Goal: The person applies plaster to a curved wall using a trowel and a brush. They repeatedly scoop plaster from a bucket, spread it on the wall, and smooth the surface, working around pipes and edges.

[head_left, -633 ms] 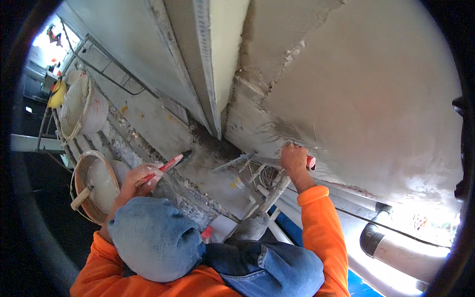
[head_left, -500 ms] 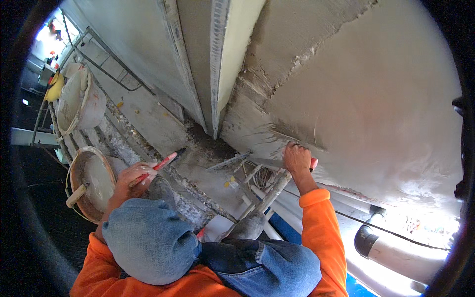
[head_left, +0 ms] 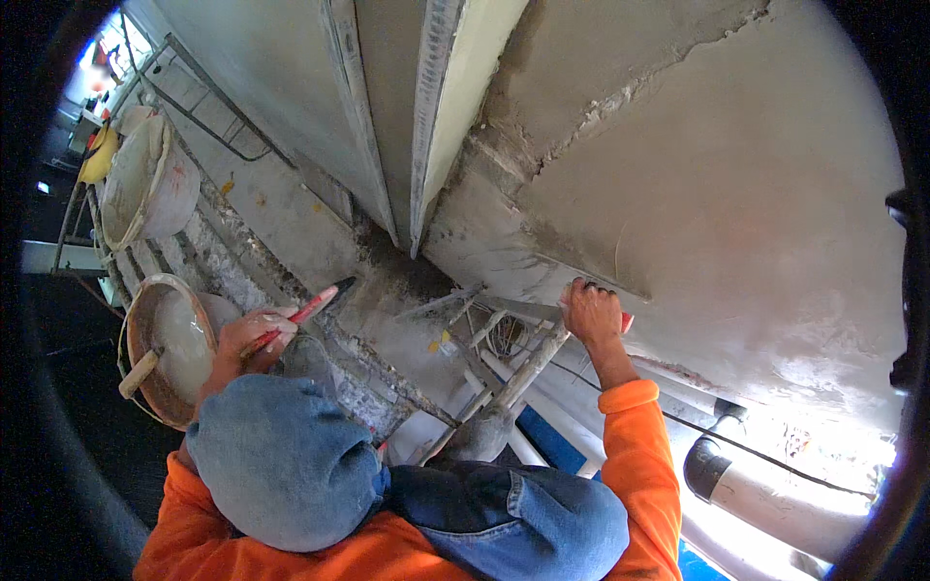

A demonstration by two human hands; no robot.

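Little has changed: the left hand (head_left: pixel 260 339) still grasps a slim red, black-tipped tool (head_left: pixel 312 306), and the right hand (head_left: pixel 593 312) clenches a red-handled, flat grey blade (head_left: pixel 533 309) beside the brown-grey plastered wall (head_left: pixel 736 213) at right, where work seems unfinished.

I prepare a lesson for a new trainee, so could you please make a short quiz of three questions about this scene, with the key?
1. True or false: the person's left grip holds a red tool with a dark tip.

2. Choose: the material inside the bucket nearest the left grip looks
A) black
B) bright blue
C) whitish

3. Fill in: beside the right grip, the visible end of a tool handle is coloured ____.

Key:
1. True
2. C
3. Red
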